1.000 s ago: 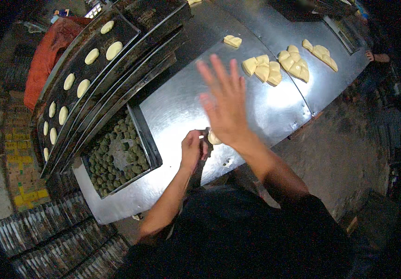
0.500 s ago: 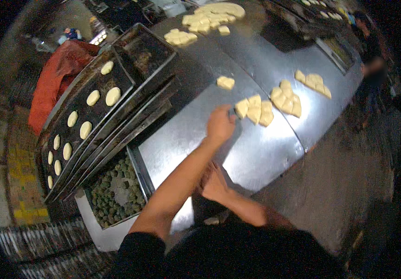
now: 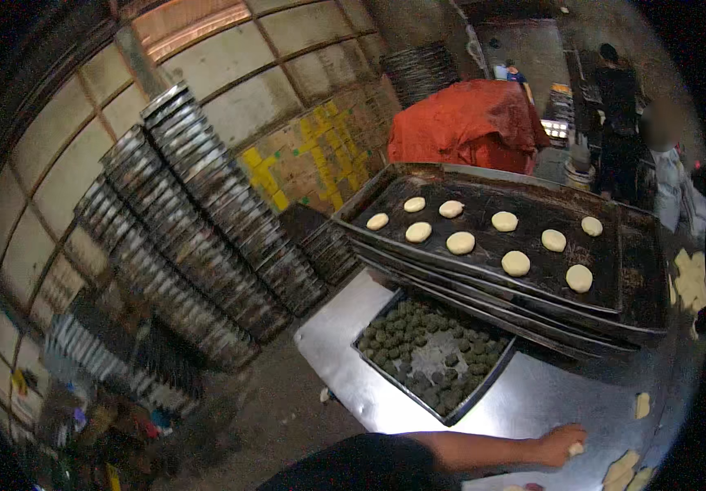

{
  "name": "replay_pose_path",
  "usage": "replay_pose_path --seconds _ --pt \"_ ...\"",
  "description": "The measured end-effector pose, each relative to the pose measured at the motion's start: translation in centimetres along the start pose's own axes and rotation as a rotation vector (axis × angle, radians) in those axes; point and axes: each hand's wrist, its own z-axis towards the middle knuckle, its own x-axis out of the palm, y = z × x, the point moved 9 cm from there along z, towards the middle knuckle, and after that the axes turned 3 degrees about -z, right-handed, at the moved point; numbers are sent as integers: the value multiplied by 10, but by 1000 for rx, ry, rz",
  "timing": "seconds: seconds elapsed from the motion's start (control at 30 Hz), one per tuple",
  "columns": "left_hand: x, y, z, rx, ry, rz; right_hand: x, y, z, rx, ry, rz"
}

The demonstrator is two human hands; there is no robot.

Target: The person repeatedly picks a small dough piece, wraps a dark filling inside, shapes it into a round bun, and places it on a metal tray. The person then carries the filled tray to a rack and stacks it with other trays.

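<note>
From my end I have the left hand (image 3: 561,446) low over the metal table (image 3: 345,327), its fingers closed on a small piece of dough (image 3: 575,449) that pokes out past them. The forearm reaches in across the table's front edge. At the bottom rim of my view I get only a reddish sliver (image 3: 531,488); whether it is the right hand I cannot tell, so I cannot read its grip either. Near the table's left corner sits a shallow tray (image 3: 360,340) of dark greenish balls (image 3: 403,331), close beside a stack of baking trays (image 3: 484,307) along the far edge. The top tray carries ten flat pale rounds (image 3: 461,243). Further right on the table lie a lone dough lump (image 3: 642,406) and a cluster of cut dough (image 3: 620,470), both near the left hand.
</note>
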Motion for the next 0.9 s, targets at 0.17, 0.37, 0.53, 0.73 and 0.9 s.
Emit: replay_pose_path --seconds 0.17,0.37,0.53,0.73,0.9 --pt "-248 -60 -118 -307 7 156 65 68 89 78 236 -261" --pt "-398 -71 -243 -622 -72 369 207 298 234 -809 313 -683" --pt "-444 -45 -306 -733 -298 620 315 392 394 -1022 -60 -717" --pt "-446 -46 -313 -589 -206 708 406 297 515 -753 -172 -1398" --pt "-436 -49 -329 -535 -207 739 395 381 415 -1136 -163 -920"
